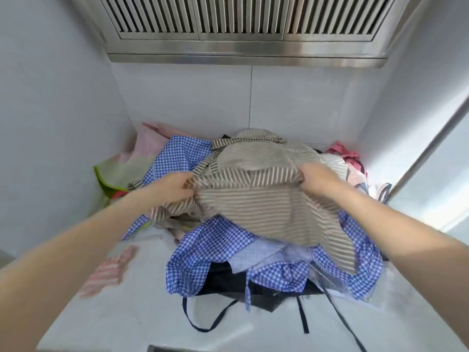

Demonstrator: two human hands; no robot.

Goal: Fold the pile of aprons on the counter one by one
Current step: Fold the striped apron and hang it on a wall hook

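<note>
A beige and brown striped apron (pixel 264 199) lies on top of the pile of aprons in the middle of the white counter (pixel 132 323). My left hand (pixel 175 186) grips its left edge near a striped strap. My right hand (pixel 313 177) grips its right edge, fingers curled into the cloth. Under it lie a blue gingham apron (pixel 210 247) and a dark navy apron (pixel 220 278) whose straps trail toward the counter's front edge. Pink (pixel 149 143), green (pixel 109 179) and red-pink (pixel 342 151) aprons sit at the back of the pile.
A pink striped cloth (pixel 109 270) lies on the counter at the front left. White tiled walls close in the left, back and right. A steel extractor hood (pixel 243 26) hangs overhead. A steel rail (pixel 431 148) slants along the right side.
</note>
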